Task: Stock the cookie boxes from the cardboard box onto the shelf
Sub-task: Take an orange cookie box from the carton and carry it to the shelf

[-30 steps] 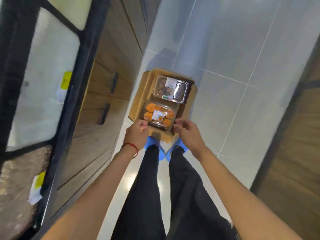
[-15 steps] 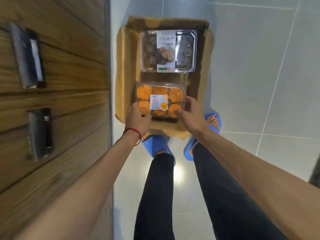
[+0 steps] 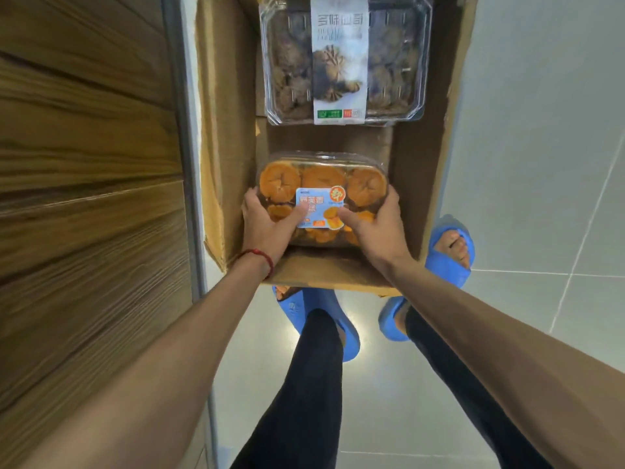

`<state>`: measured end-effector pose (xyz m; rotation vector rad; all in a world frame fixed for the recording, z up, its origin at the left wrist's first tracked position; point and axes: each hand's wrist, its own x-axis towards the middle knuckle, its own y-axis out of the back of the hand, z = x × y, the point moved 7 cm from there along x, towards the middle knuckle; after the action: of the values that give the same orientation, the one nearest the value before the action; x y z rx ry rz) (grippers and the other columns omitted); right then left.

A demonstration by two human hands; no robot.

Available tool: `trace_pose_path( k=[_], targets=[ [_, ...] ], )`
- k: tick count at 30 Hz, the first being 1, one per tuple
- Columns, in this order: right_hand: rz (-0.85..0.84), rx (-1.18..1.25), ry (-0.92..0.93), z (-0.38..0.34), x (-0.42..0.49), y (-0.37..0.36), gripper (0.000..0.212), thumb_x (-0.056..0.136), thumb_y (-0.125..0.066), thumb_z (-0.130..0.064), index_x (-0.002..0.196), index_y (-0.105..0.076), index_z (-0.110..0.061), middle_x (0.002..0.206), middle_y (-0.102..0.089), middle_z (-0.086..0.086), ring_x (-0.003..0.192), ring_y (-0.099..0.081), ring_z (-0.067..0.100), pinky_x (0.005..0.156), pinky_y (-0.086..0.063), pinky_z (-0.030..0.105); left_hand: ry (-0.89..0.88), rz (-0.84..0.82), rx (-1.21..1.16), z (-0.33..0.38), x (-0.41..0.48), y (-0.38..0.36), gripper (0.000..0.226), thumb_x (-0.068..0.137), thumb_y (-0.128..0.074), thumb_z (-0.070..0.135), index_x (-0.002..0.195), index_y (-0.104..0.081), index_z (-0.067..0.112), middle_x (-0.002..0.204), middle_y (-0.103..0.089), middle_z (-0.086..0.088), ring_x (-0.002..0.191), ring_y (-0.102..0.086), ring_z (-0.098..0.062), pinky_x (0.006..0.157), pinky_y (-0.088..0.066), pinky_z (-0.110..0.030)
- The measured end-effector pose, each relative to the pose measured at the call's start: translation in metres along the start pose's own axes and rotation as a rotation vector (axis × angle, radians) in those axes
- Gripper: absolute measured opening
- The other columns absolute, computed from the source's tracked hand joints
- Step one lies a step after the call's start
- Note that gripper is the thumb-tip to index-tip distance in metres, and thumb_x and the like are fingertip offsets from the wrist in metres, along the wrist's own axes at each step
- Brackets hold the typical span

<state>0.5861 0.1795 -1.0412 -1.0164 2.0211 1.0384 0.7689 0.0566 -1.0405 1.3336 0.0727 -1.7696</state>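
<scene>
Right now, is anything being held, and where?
Yes: the orange cookie box. The left hand grips its left end, the right hand its right end, thumbs on top.

From here I see a matt brown cardboard box (image 3: 230, 130) with rough, fibrous inner walls. At its near end, the clear plastic tray of orange cookies (image 3: 321, 170) looks glossy and smooth, with a slick blue paper sticker (image 3: 319, 208) on its lid. At the box's far end, the clear plastic tray of dark cookies (image 3: 392, 62) shines too, wrapped by a matt white paper sleeve (image 3: 338, 62). Left of the box is a grained, satin wooden cabinet front (image 3: 84, 164). Around the box, the pale grey floor tiles (image 3: 541, 130) are polished and reflective.
</scene>
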Motion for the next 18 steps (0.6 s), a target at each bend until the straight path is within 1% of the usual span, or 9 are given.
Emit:
trace_pose_path(
  k=[2,4,5,6,9,11,14,16,18],
  targets=[
    [-0.005,-0.035,0.008,-0.006,-0.002,-0.003,0.117,0.061,-0.082,-0.061,0.154,-0.024,-0.019,0.151,-0.041,0.006,0.142,-0.040,0.025,0.119,-0.036,0.049,0.046,-0.021,-0.029,-0.001,0.001,-0.001,0.091,0.068,-0.082,0.053,0.137,-0.031,0.025,0.135,-0.051,0.001,0.119,-0.057,-0.019,0.102,-0.050,-0.041],
    [-0.009,-0.107,0.029,-0.011,0.000,-0.002,0.111,0.071,-0.085,-0.051,0.154,-0.021,-0.014,0.156,-0.033,0.009,0.147,-0.029,0.028,0.123,-0.028,0.048,0.090,-0.027,-0.038,-0.001,0.005,0.000,0.082,0.070,-0.082,0.053,0.129,-0.031,0.028,0.128,-0.055,0.001,0.113,-0.059,-0.020,0.100,-0.052,-0.041],
    [-0.022,-0.138,0.044,-0.012,0.003,-0.001,0.111,0.072,-0.085,-0.052,0.154,-0.020,-0.014,0.156,-0.032,0.009,0.148,-0.027,0.028,0.124,-0.027,0.048,0.106,-0.030,-0.031,-0.001,0.005,0.002,0.082,0.068,-0.081,0.055,0.127,-0.030,0.029,0.128,-0.054,0.001,0.113,-0.059,-0.020,0.101,-0.051,-0.042],
    [-0.050,-0.151,0.058,-0.012,0.006,0.000,0.113,0.069,-0.085,-0.057,0.152,-0.020,-0.015,0.155,-0.034,0.008,0.148,-0.029,0.027,0.123,-0.029,0.047,0.113,-0.036,-0.020,-0.002,0.007,0.003,0.084,0.068,-0.080,0.058,0.128,-0.030,0.029,0.128,-0.053,0.000,0.114,-0.058,-0.021,0.101,-0.050,-0.043],
    [-0.144,-0.126,0.019,-0.004,0.016,0.003,0.123,0.052,-0.081,-0.073,0.146,-0.019,-0.025,0.147,-0.045,0.003,0.137,-0.047,0.022,0.115,-0.044,0.046,0.109,-0.045,0.022,-0.003,0.008,0.002,0.086,0.074,-0.077,0.057,0.136,-0.026,0.026,0.133,-0.051,-0.001,0.116,-0.056,-0.022,0.103,-0.049,-0.043],
    [-0.165,-0.106,0.006,-0.003,0.018,0.005,0.121,0.054,-0.086,-0.067,0.146,-0.019,-0.026,0.147,-0.045,0.003,0.136,-0.049,0.021,0.114,-0.045,0.045,0.093,-0.025,0.035,-0.003,0.006,0.000,0.086,0.076,-0.075,0.057,0.138,-0.026,0.026,0.134,-0.051,-0.001,0.117,-0.056,-0.022,0.101,-0.050,-0.042],
    [-0.155,-0.071,0.023,-0.007,0.015,0.011,0.112,0.067,-0.092,-0.047,0.149,-0.020,-0.021,0.148,-0.044,0.004,0.137,-0.048,0.020,0.114,-0.045,0.043,0.080,0.020,0.047,0.000,-0.002,0.001,0.084,0.075,-0.075,0.058,0.138,-0.029,0.026,0.134,-0.052,0.000,0.115,-0.057,-0.021,0.100,-0.051,-0.042],
    [-0.166,-0.053,0.025,-0.010,0.008,0.017,0.109,0.071,-0.091,-0.041,0.150,-0.019,-0.021,0.147,-0.046,0.003,0.135,-0.050,0.020,0.114,-0.045,0.042,0.075,0.030,0.048,0.004,-0.014,0.005,0.086,0.072,-0.076,0.062,0.137,-0.030,0.028,0.132,-0.053,0.001,0.115,-0.058,-0.020,0.099,-0.052,-0.043],
    [-0.179,-0.037,0.030,-0.017,-0.006,0.029,0.105,0.073,-0.091,-0.038,0.148,-0.020,-0.021,0.145,-0.049,0.003,0.132,-0.053,0.020,0.112,-0.047,0.042,0.072,0.036,0.015,0.014,-0.033,0.010,0.088,0.071,-0.077,0.061,0.137,-0.030,0.028,0.128,-0.053,0.004,0.113,-0.058,-0.019,0.096,-0.054,-0.039]
  ],
)
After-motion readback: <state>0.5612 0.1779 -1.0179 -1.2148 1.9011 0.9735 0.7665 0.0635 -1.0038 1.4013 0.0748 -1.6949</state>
